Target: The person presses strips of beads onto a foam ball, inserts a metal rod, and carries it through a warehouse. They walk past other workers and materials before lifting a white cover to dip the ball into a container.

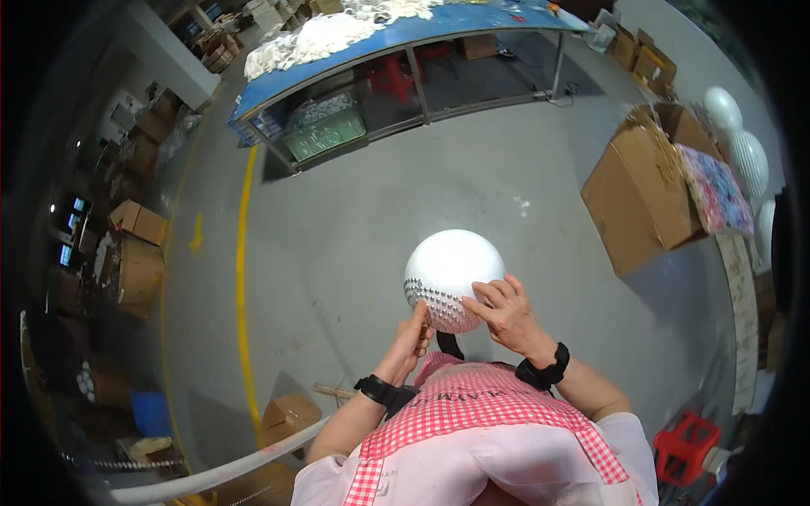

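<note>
hands meet on 1 white ball (449,268), held up in front of the chest above the grey floor (354,236). right hand (504,314) sits on the ball's lower right flank, its fingers (489,291) spread flat against the band of small studs (439,304) that covers the ball's underside. left hand (413,337) comes up from below, fingertips pinched narrow and pressed to the lower left edge of that studded band; whether something small is nipped in that grip cannot be told. so the ball lies just above and slightly right of the left grip, and up and to the left of the right palm. it is round, with no long axis; the studded part faces down toward the person, the smooth part faces away. both hands touch it, the right with the broader hold.

beyond the grips, far ahead, a blue bench (396,38) carries heaps of white pieces. to the right of the right hand, well apart, stands 1 big brown carton (637,198) with flaps open and a patterned pink and blue sheet (715,190) draped over its far side. further right, 2 more white balls (736,135) sit in a column. a red stool (685,445) is low on the right. to the left of the left grip, well apart, smaller brown cartons (139,253) stand past a yellow floor line (243,278).
</note>
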{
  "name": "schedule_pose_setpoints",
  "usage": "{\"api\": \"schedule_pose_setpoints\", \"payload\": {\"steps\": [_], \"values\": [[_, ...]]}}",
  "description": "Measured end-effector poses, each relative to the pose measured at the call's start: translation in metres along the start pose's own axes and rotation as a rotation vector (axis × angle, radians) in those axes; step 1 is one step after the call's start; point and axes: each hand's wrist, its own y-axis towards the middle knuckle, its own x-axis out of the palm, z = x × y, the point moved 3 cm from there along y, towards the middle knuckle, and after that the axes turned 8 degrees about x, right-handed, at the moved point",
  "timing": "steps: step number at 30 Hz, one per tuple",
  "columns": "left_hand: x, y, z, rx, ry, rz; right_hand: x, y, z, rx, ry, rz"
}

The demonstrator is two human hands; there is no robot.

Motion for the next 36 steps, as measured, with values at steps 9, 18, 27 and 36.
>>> {"api": "schedule_pose_setpoints", "payload": {"steps": [9, 18, 27, 36], "values": [[-0.092, 0.079, 0.106, 0.054, -0.101, 0.084, 0.060, 0.166, -0.011, -0.033, 0.061, -0.013], [-0.169, 0.156, 0.202, 0.106, -0.156, 0.218, 0.116, 0.324, -0.002, -0.191, 0.086, 0.024], [-0.220, 0.266, 0.339, 0.159, -0.335, 0.233, 0.192, 0.517, 0.049, -0.358, 0.175, -0.054], [-0.290, 0.368, 0.468, 0.145, -0.556, 0.297, 0.256, 0.722, 0.080, -0.559, 0.259, -0.109]]}}
